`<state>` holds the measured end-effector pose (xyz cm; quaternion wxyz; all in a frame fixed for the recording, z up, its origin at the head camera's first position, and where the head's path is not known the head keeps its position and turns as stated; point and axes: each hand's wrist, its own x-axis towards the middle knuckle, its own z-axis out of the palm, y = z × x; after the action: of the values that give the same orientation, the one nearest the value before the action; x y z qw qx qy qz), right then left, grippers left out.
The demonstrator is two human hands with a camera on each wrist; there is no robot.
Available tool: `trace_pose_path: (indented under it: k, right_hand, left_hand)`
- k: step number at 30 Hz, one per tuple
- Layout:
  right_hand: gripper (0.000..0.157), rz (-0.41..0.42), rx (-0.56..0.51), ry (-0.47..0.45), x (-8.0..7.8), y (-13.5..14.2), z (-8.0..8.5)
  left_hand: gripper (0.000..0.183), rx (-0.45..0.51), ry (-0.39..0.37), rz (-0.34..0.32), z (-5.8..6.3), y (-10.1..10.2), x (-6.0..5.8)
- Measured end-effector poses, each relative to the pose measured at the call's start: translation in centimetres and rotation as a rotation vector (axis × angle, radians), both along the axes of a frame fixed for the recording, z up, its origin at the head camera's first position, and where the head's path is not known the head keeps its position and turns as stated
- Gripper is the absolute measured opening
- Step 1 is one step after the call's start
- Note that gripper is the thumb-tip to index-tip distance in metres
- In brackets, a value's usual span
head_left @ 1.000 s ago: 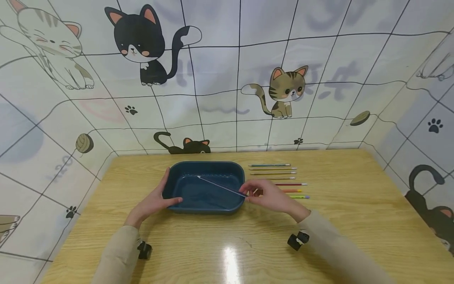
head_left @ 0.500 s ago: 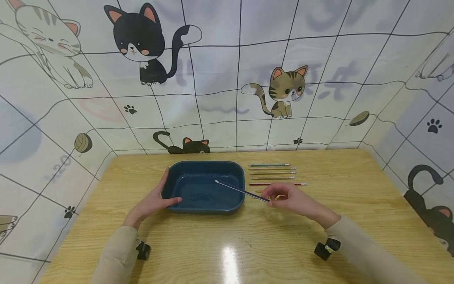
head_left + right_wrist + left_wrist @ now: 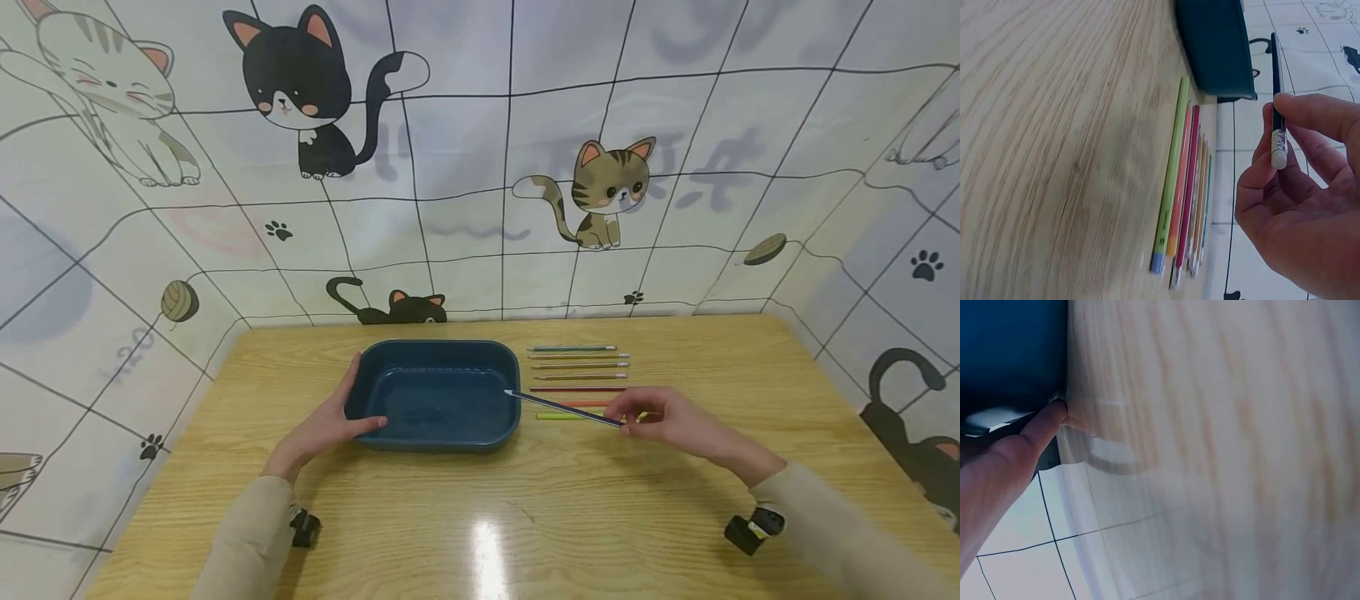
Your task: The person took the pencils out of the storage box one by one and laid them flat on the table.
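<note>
My left hand (image 3: pixel 322 429) grips the left end of a deep blue rectangular dish (image 3: pixel 435 444), the thumb over its rim and the fingers along the outer wall. In the left wrist view only part of this hand shows against the dish. My right hand (image 3: pixel 675 423) pinches a dark pencil (image 3: pixel 558 407) near its white eraser end, plain in the right wrist view. The pencil slants leftward, its pale tip above the dish's right rim. Below and behind it lies a row of pencils, among them a lime-green pencil (image 3: pixel 1174 175) and a dark red pencil (image 3: pixel 573 389).
Further pencils, such as a teal pencil (image 3: pixel 573 348), lie parallel at the back of the row, right of the dish. All stand on a wooden table (image 3: pixel 420 517). Behind it hangs a white sheet (image 3: pixel 457 158) with cat drawings and grid lines.
My right hand has moved right, drawing the pencil from over the dish until just its tip is at the right rim. My left hand keeps its place on the dish.
</note>
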<state>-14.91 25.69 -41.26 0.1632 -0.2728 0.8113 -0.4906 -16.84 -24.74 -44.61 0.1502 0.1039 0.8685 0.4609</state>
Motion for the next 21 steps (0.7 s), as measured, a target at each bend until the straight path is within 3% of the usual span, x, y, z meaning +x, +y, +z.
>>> trace_pose_path:
  k: [15,21]
  right_hand:
    - [0.016,0.022,0.115,0.059,-0.7,3.9,-0.4]
    - [0.016,0.018,0.147,0.161,-1.0,3.7,-1.1]
  left_hand:
    - [0.110,0.014,-0.005,-0.005,0.2,0.0,0.0]
    - [0.110,0.015,-0.004,-0.005,-0.1,0.0,-0.2]
